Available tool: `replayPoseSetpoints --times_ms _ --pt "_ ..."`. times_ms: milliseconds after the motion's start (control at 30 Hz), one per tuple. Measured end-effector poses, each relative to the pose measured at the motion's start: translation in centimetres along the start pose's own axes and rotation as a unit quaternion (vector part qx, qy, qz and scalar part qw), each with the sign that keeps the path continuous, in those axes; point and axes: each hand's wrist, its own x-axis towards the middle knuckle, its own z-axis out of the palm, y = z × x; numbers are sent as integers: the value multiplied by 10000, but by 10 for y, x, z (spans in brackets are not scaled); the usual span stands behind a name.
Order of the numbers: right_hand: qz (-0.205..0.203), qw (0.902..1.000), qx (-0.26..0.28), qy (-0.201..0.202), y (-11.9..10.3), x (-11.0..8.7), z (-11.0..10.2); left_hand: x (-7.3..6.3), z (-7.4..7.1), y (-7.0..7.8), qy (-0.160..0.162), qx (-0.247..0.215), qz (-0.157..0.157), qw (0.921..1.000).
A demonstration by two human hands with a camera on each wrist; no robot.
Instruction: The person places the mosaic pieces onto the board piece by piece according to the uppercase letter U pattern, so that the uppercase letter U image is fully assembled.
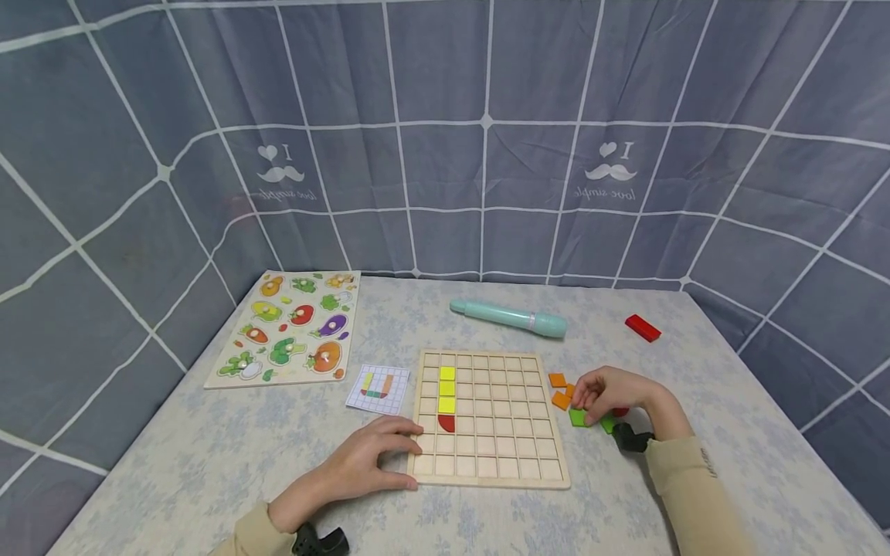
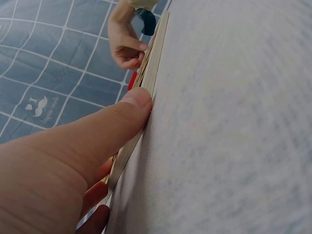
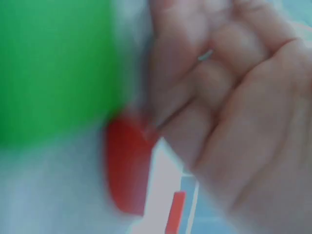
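A wooden grid board [image 1: 497, 448] lies on the table, with three yellow squares [image 1: 447, 389] in one column and a red quarter-circle [image 1: 446, 423] just below them. My left hand [image 1: 371, 457] rests at the board's left edge, fingertips on the rim; the thumb [image 2: 137, 99] presses the board's side in the left wrist view. Beyond the right edge, my right hand [image 1: 610, 392] has its fingers bent and pinches a green square [image 1: 578, 418] by its edge. Close by lie another green square [image 1: 608, 423], several orange squares [image 1: 558, 380] and a red piece [image 3: 127, 165], partly behind the hand.
A pattern card [image 1: 378, 390] lies left of the board, near a vegetable puzzle board [image 1: 285, 328]. Behind the board is a light-blue pen-shaped object [image 1: 511, 316]. Further right lies a red block [image 1: 643, 327]. A grid-patterned curtain [image 1: 445, 170] closes off the back and sides.
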Motion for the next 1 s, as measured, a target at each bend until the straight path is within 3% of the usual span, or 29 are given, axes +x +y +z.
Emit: replayPoseSetpoints --times_ms 167,500,867,1000 --pt "-309 9985 -406 194 3 -3 5 0 0 -2 21 13 47 10000" --pt "-353 9929 -839 763 1 -8 17 -1 1 -2 81 54 64 9999" --pt "-13 9838 -1420 1090 -14 -5 21 0 0 -1 30 8 -10 10000" --pt "-67 9778 -1675 1254 -24 -3 21 1 1 -1 31 4 25 10000"
